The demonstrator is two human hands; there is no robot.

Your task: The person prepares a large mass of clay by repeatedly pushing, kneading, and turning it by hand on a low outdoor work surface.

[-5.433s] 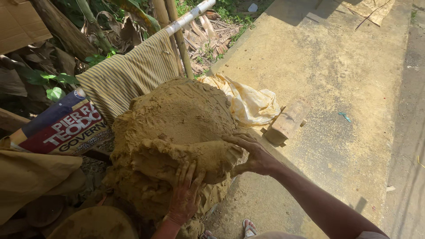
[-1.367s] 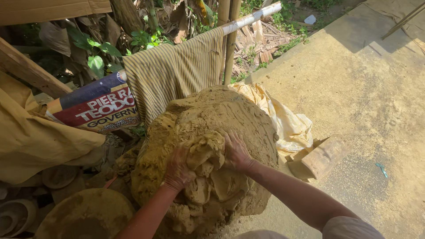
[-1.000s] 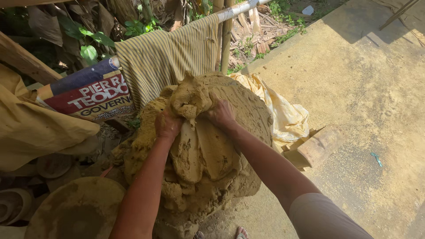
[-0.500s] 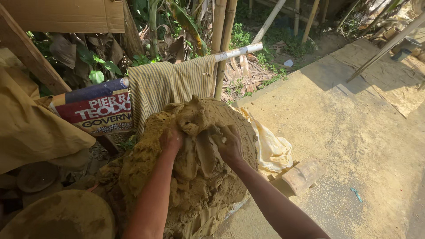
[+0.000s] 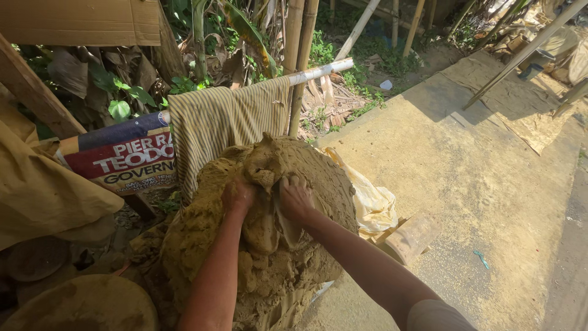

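A big mound of wet yellow-brown clay (image 5: 318, 184) stands before me. Near its top, both hands grip one thick lump of clay (image 5: 264, 208) that hangs loose from the mound. My left hand (image 5: 237, 197) presses into the lump's left side, fingers sunk in the clay. On its right side my right hand (image 5: 295, 197) clasps it, fingers curled over the edge. Both hands are smeared with clay.
A striped cloth (image 5: 226, 122) hangs over a pale pole (image 5: 321, 69) behind the mound. A printed banner (image 5: 122, 156) and yellow fabric (image 5: 43, 184) lie at left. A crumpled plastic sheet (image 5: 370, 202) and a brick (image 5: 411, 236) sit on the concrete floor (image 5: 490, 184). A clay-coated round slab (image 5: 79, 303) is at lower left.
Both hands have moved from low on the mound up toward its top, pulling a lump loose. The view has tilted up, showing more bamboo and concrete.
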